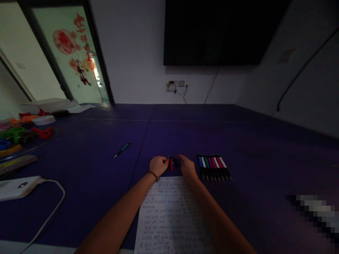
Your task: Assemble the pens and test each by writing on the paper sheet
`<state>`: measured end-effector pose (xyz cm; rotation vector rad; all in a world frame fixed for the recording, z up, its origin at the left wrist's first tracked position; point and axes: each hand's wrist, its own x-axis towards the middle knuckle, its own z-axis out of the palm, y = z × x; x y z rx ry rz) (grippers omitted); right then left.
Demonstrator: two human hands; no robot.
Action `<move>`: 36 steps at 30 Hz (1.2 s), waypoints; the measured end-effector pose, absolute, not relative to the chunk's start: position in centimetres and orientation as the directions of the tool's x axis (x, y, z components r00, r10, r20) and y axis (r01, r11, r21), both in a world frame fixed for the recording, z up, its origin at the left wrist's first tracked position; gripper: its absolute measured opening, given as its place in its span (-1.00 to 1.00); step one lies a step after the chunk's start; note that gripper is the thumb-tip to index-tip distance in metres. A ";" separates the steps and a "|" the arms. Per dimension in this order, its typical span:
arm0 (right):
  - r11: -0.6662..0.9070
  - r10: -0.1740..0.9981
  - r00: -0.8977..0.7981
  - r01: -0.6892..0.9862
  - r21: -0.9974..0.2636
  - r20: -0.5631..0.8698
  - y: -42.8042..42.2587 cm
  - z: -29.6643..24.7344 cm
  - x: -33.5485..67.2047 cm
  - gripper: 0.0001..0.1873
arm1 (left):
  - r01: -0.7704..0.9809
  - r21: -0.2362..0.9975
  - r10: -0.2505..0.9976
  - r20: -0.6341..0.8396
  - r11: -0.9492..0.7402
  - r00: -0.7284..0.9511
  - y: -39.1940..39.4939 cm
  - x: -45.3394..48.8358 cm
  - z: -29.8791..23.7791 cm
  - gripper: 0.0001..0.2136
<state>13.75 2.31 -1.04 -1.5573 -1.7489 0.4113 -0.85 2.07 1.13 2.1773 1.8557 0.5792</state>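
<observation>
My left hand [159, 165] is closed in a pinch, with a thin sliver showing at its fingertips that is too small to name. Just right of those fingertips lies a short red pen part [171, 164], with a small dark piece [175, 162] beside it. On the other side of these parts, my right hand [188, 167] has its index finger stretched out and appears to hold nothing. A handwritten sheet of paper [169, 215] lies under my forearms. Right of my right hand, several coloured pens [214, 167] lie side by side in a row.
A teal and black pen [122, 150] lies alone to the left. A white power bank or adapter [19, 188] with a cable sits at the left edge, below a pile of colourful items [16, 134]. A blurred-out object [317, 208] lies at the right.
</observation>
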 end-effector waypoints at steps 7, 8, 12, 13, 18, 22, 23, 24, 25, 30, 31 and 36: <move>0.327 0.925 -0.107 0.712 -0.622 0.364 2.1 -0.6 13.7 -0.33 | 0.894 0.416 0.984 0.129 -0.165 0.122 2.1 -0.8 1.3 -0.67; 0.300 0.925 -0.067 0.732 -0.612 0.374 2.1 -0.5 13.8 -0.35 | 0.895 0.415 0.984 0.128 -0.164 0.121 2.1 -0.8 1.3 -0.67; 0.145 0.930 0.068 0.835 -0.531 0.362 1.7 -0.2 14.1 -0.59 | 0.893 0.417 0.984 0.128 -0.168 0.125 2.0 -0.9 1.3 -0.66; 0.124 0.937 0.070 0.850 -0.513 0.341 1.6 -0.1 14.1 -0.64 | 0.891 0.419 0.983 0.129 -0.172 0.129 2.0 -0.9 1.3 -0.66; 0.073 0.963 0.062 0.876 -0.476 0.261 1.1 0.3 14.1 -0.74 | 0.884 0.427 0.979 0.149 -0.191 0.140 2.0 -0.9 1.2 -0.67; 0.049 0.960 0.089 0.881 -0.471 0.265 0.9 0.6 14.0 -0.74 | 0.882 0.435 0.982 0.133 -0.179 0.134 2.0 -0.9 1.3 -0.69; 0.051 0.964 0.083 0.876 -0.479 0.254 0.9 0.6 13.9 -0.76 | 0.882 0.438 0.984 0.124 -0.172 0.131 2.0 -0.9 1.4 -0.69; 0.057 0.969 0.070 0.873 -0.485 0.239 0.9 0.7 13.9 -0.77 | 0.882 0.440 0.985 0.117 -0.168 0.129 2.0 -0.9 1.4 -0.69; 0.063 0.974 0.053 0.871 -0.487 0.222 0.9 0.7 13.8 -0.78 | 0.882 0.443 0.986 0.114 -0.164 0.126 2.0 -0.9 1.5 -0.69; 0.075 0.979 0.022 0.885 -0.460 0.202 0.9 0.4 13.8 -0.77 | 0.880 0.443 0.983 0.130 -0.173 0.128 2.1 -0.9 1.2 -0.67; 0.080 0.978 0.019 0.884 -0.461 0.206 0.9 0.4 13.8 -0.77 | 0.880 0.440 0.982 0.136 -0.178 0.131 2.1 -0.9 1.2 -0.67; 0.082 0.975 0.024 0.886 -0.456 0.222 1.1 0.2 13.7 -0.79 | 0.886 0.421 0.978 0.150 -0.195 0.144 2.1 -0.9 1.1 -0.67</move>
